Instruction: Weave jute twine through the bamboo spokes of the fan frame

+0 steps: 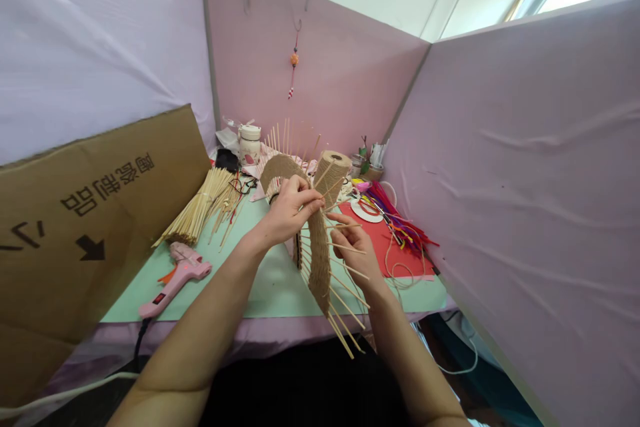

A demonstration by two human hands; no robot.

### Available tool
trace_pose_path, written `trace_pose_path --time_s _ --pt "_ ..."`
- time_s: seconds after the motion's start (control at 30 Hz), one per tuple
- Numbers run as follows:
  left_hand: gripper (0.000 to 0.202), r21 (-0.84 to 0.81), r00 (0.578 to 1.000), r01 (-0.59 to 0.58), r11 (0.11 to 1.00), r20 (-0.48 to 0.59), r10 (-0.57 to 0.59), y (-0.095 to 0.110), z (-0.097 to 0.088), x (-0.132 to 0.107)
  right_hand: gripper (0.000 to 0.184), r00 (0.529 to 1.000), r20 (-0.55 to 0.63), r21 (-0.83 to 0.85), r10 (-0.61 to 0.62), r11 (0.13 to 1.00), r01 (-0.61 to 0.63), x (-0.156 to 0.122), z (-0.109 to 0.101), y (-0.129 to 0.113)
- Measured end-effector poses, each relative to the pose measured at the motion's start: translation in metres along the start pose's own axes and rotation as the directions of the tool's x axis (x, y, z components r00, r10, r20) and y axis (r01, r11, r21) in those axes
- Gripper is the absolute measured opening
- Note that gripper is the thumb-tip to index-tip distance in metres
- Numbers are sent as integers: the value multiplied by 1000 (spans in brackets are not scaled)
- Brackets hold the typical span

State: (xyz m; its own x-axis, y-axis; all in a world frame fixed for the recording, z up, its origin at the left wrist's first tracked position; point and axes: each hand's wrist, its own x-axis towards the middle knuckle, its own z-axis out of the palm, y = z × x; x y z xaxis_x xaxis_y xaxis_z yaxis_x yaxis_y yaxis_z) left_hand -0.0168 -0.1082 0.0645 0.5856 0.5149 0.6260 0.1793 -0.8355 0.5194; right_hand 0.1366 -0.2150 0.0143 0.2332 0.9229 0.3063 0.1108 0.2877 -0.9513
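A curved band of woven brown twine (319, 257) stands on edge in front of me, with thin wooden sticks (347, 288) fanning out from its right side. My left hand (294, 205) pinches the band's upper edge between thumb and fingers. Just right of it, my right hand (356, 250) has its fingers curled among the sticks, closed at what looks like a thin strand of twine; the strand is hard to make out there. The far part of the woven piece (283, 167) arches behind my left hand, more sticks pointing up. Behind stands a large twine roll (334, 163).
A pink glue gun (177, 280) lies left, near a bundle of sticks (197, 207). A cardboard sheet (100, 227) leans at the left. Red sheet (370, 240), coloured pipe cleaners (395, 210) and a white tape ring (367, 211) lie right. A lidded cup (249, 145) stands behind.
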Motion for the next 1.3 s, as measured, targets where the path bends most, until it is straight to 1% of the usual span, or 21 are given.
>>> trace_pose_path --time_s 0.07,0.13,0.2,0.27,0.4,0.53,0.6,0.7,0.87,1.03,1.1,1.17,1.2,1.27,1.3 --pt "35 -17 1000 8 1000 12 -8 1 -2 -2 29 996 -79 -62 -53 997 48 -6 -1 1" --pt "32 -36 999 15 999 44 -14 4 -4 -4 22 986 -122 -134 -112 986 95 -11 -1 0" --pt "24 -42 997 15 999 72 -12 7 -6 -6 18 980 -121 -187 -156 974 132 -15 -2 -2" --pt "19 -33 997 13 999 76 -10 9 -6 -7 17 978 -107 -224 -182 962 154 -18 -2 -4" --pt "24 -35 998 27 999 49 -25 10 -2 -7 19 976 -75 -277 -202 945 174 -22 -4 -7" --pt "28 -61 999 53 997 -1 -53 6 1 -7 18 978 -46 -333 -202 927 176 -28 -8 -11" --pt "29 -53 998 60 997 -22 -61 5 1 -7 17 977 -39 -365 -208 913 180 -32 -13 -17" --pt "31 -30 998 64 997 -26 -65 5 0 -8 17 971 -49 -400 -232 896 194 -38 -20 -30" --pt "30 -11 997 77 997 -31 -77 9 1 -6 15 949 -78 -480 -306 846 233 -47 -31 -52" --pt "26 -7 998 60 998 -24 -60 8 4 -4 12 929 -85 -547 -361 796 260 -59 -32 -69" --pt "26 -17 998 54 998 -24 -54 7 5 -4 9 914 -56 -577 -403 760 299 -64 -30 -75" --pt "26 -22 998 51 998 -23 -52 6 5 -3 7 893 26 -603 -450 705 373 -68 -28 -79" --pt "26 -19 998 53 998 -22 -53 6 5 -3 9 883 75 -609 -464 680 409 -69 -28 -80" --pt "27 -4 998 59 998 -21 -59 7 4 -3 12 874 150 -608 -462 655 450 -70 -31 -81" --pt "28 5 998 62 998 -21 -62 7 4 -3 11 878 162 -602 -450 660 449 -70 -35 -80"
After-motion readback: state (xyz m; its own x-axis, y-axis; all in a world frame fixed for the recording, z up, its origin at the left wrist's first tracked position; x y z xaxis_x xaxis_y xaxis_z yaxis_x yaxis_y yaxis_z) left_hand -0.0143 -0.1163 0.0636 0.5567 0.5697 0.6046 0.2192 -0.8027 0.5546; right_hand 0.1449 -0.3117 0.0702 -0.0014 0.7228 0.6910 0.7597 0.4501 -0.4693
